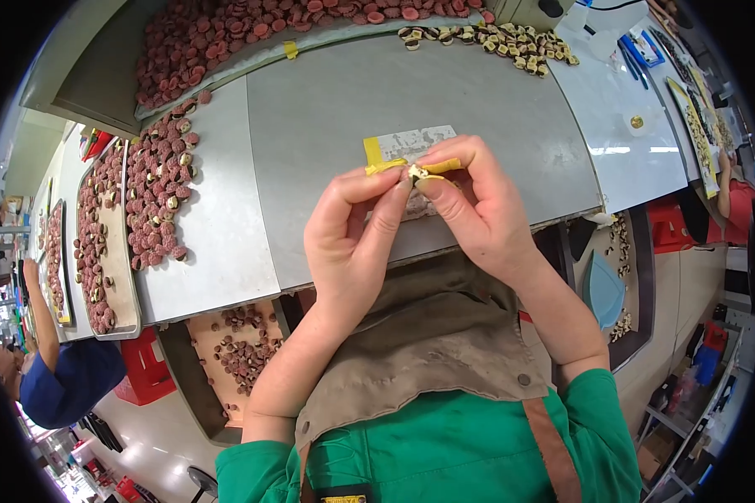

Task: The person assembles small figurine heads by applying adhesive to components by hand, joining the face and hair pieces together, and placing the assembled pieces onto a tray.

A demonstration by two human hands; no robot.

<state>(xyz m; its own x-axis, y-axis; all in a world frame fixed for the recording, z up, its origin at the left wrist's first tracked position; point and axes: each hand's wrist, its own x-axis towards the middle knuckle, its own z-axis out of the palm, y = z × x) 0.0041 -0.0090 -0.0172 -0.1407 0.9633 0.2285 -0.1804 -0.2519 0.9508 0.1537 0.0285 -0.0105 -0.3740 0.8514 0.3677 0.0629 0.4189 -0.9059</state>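
Over the grey worktop (335, 101), my two hands meet in front of my chest. My left hand (350, 225) pinches one side of a small cream-and-dark piece (417, 173) between thumb and fingertips. On its other side, my right hand (485, 210) grips it the same way. Yellow tape wraps fingers of both hands. The fingers hide most of the piece, so its full shape does not show. Beneath my hands lies a worn whitish patch (428, 134) with yellow tape (372, 151) at its left edge.
Pink ridged cups (226, 42) fill a tray at the back. Round pink-and-dark pieces (161, 180) lie at left; cream-and-dark pieces (520, 46) cluster at back right. Open drawers (176, 360) sit below the edge; the right one holds a blue scoop (602, 289). Co-workers (67, 381) sit either side.
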